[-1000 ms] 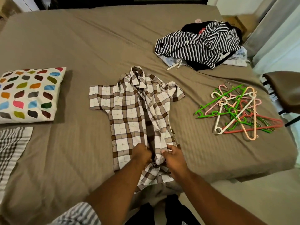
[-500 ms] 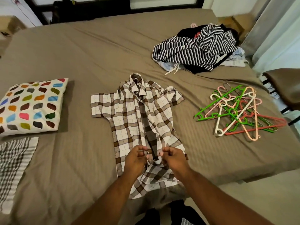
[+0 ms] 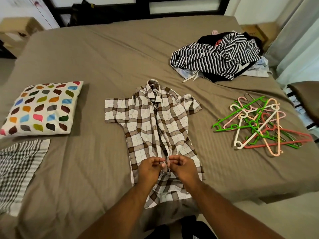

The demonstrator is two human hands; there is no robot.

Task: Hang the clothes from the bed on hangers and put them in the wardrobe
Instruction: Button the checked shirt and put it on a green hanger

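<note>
The checked shirt lies on the bed. Left hand and right hand each pinch its front edges. Keep edges even, push the button through. Hangers lie right of the grip.

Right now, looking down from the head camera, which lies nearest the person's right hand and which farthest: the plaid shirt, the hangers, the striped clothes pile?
1. Plaid shirt: the right hand pinches it, near bed edge.
2. Hangers: heaped to the right, on the bed.
3. Striped clothes pile: far right corner of the bed.
</note>
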